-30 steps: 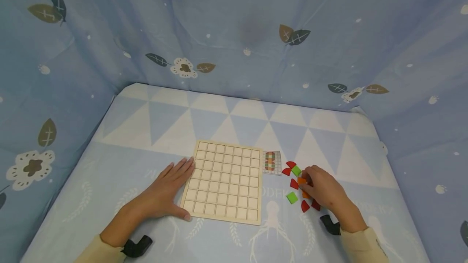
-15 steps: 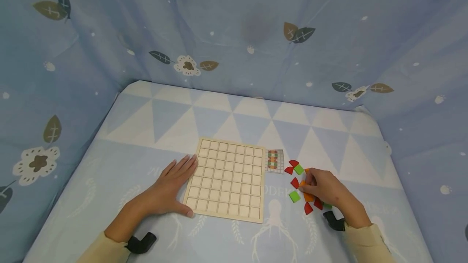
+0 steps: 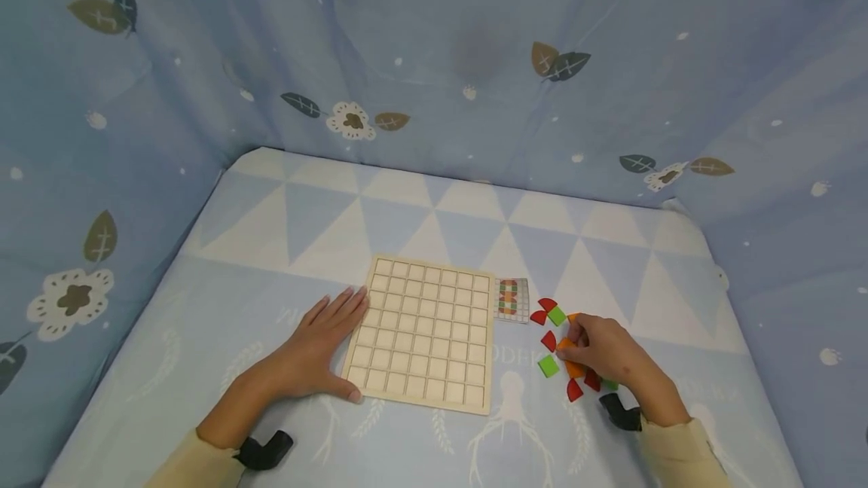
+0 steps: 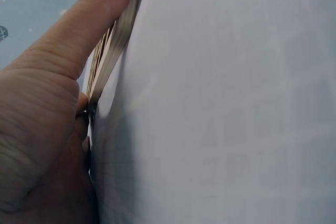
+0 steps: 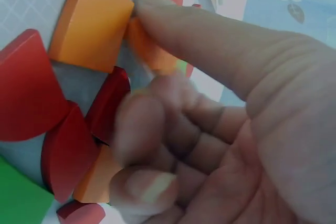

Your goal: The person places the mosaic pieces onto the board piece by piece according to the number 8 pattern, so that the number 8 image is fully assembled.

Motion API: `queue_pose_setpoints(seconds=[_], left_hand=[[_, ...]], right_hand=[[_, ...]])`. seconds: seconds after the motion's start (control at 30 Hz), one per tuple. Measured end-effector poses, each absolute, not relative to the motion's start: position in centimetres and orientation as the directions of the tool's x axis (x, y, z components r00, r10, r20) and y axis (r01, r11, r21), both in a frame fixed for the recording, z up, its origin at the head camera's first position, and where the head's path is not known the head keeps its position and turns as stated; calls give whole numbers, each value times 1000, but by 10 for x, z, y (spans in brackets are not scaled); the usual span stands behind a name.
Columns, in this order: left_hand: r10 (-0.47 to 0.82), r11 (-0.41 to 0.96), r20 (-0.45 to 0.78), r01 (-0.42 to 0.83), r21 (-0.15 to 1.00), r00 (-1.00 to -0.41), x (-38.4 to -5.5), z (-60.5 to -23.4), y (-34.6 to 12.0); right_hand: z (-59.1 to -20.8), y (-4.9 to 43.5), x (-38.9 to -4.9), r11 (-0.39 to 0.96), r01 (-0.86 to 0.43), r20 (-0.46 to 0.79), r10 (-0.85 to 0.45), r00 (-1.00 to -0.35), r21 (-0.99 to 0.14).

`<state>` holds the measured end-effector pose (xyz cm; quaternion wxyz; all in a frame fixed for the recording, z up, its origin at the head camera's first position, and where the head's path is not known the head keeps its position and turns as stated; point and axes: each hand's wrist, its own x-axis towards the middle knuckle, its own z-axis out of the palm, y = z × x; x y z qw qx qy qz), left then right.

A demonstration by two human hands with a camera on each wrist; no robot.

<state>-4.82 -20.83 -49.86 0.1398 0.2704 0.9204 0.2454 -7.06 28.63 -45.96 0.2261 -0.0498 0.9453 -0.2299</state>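
My left hand (image 3: 319,341) rests on the table with fingers spread, fingertips at the left edge of a pale wooden grid board (image 3: 422,333) and thumb near its lower left corner. The left wrist view shows its thumb (image 4: 68,32) along the board's edge. Over a cluster of coloured blocks, my right hand (image 3: 606,349) has its fingers curled. Its thumb tip meets the corner of an orange block (image 5: 97,22). Another orange block (image 5: 149,51) shows blurred between thumb and fingers; I cannot tell whether they pinch it.
A small pattern card (image 3: 511,300) lies against the board's right edge. Around the right hand are red quarter-round blocks (image 3: 548,340) and green squares (image 3: 548,366). Blue curtain cloth (image 3: 434,59) encloses the patterned table (image 3: 400,217) at the back and sides.
My right hand has shifted slightly toward me over the blocks, uncovering an orange block and a green one by the wrist. The left hand stays at the board. The head view has shifted a little.
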Motion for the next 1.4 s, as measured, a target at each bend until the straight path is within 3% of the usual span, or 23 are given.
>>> queue_pose_setpoints(seconds=[0.13,0.37,0.47,0.67,0.93,1.4], left_hand=[[580,714,-96,448,537,-809,-49,-495,-207],[574,717,-100,440,541,-813,-49,-496,-207],[577,708,-83,447,547,-813,-47,-497,-207],[571,714,-66,455,532,-819,-47,-498,-210],[563,710,-71,438,551,-823,-47,-503,-210],[540,720,-69,418,555,-839,-45,-502,-208]], right_hand=[[-458,285,-73,879,-37,-359,-232,-904,-475],[-446,264,-94,813,-270,-115,-379,-918,-516],[-441,245,-107,775,-321,-69,-423,-904,-545],[-438,193,-138,693,-358,-52,-495,-868,-626],[-449,143,-175,659,-399,-63,-561,-826,-637],[-471,106,-191,675,-407,-86,-570,-817,-616]])
